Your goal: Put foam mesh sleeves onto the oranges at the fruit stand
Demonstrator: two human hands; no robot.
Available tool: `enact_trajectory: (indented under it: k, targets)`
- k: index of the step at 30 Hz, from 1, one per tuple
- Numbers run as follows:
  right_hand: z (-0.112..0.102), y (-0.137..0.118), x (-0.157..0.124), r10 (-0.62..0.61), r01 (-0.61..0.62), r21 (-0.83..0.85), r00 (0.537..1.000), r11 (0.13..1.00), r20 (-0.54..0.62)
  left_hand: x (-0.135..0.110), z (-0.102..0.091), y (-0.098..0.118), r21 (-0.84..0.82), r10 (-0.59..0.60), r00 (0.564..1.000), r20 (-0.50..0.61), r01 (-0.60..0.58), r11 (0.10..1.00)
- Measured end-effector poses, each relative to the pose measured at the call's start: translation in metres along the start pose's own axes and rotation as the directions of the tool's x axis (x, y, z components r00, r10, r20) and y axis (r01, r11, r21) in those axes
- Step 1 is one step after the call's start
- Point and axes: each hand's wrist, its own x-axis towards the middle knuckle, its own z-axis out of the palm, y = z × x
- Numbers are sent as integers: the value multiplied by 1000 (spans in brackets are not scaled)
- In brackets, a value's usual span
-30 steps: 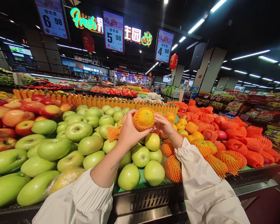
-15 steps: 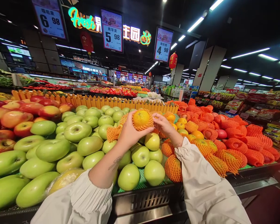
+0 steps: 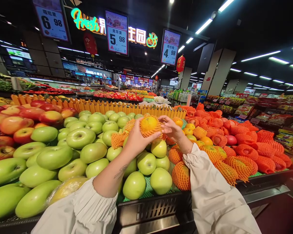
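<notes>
Over the green apples (image 3: pixel 146 163), my L hand (image 3: pixel 134 139) is gripping an orange (image 3: pixel 148 123); my R hand (image 3: pixel 174 129) is hanging at its edge, can't tell if pinching. Prob. adjusting its net (image 3: pixel 151 133); next move's needing steady holding.

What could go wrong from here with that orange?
The left hand holds the orange above green apples: if it slips, it might bruise itself or them.

The net leaves the orange's face bare, so the fruit could pop out if squeezed.

An apple by the tray's front edge might roll off if knocked.
</notes>
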Motion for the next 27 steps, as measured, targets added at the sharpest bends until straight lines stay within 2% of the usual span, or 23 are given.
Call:
enact_trajectory:
  k: [4,7,10,12,15,17,19,20,21,22,23,25,26,27]
  targets:
    - [-4,4,-1,73,-65,-50,984,997,165,2,0,-6,82,38,999,-16,-36,996]
    - [-3,6,0,77,-57,-116,981,992,176,4,-2,-9,111,38,999,-17,-36,993]
    - [3,6,-1,86,-64,-168,988,984,127,5,-2,-9,80,60,997,43,-64,995]
    - [7,6,-2,79,-63,-183,994,981,80,4,-1,-8,9,63,990,125,-64,998]
    - [8,1,-3,13,-15,-184,1000,983,-12,0,0,-5,-118,-3,964,265,35,992]
    - [3,-6,0,-34,16,-207,996,978,-82,-2,-1,-2,-108,-41,951,307,78,991]
    - [-9,-15,5,-118,70,-230,973,971,-200,-3,-1,-1,-42,-52,955,291,67,997]
    - [-18,-21,7,-186,118,-242,940,963,-285,-3,-2,-1,-13,-49,961,272,55,998]
    - [-29,-27,9,-269,174,-264,883,949,-385,-2,-2,-1,7,-43,967,249,43,999]
    - [-42,-32,11,-351,223,-302,799,927,-488,-2,-3,-1,19,-37,973,227,34,999]
    - [-57,-37,13,-424,251,-355,688,901,-589,-1,-3,-2,30,-31,978,206,26,999]
    - [-86,-43,14,-492,201,-450,409,870,-768,1,-3,-5,57,-21,984,177,11,998]
    - [-100,-43,14,-468,126,-451,270,884,-842,1,-3,-6,73,-18,985,170,5,997]
    - [-112,-42,13,-416,46,-414,150,909,-897,2,-3,-7,87,-16,986,167,1,996]
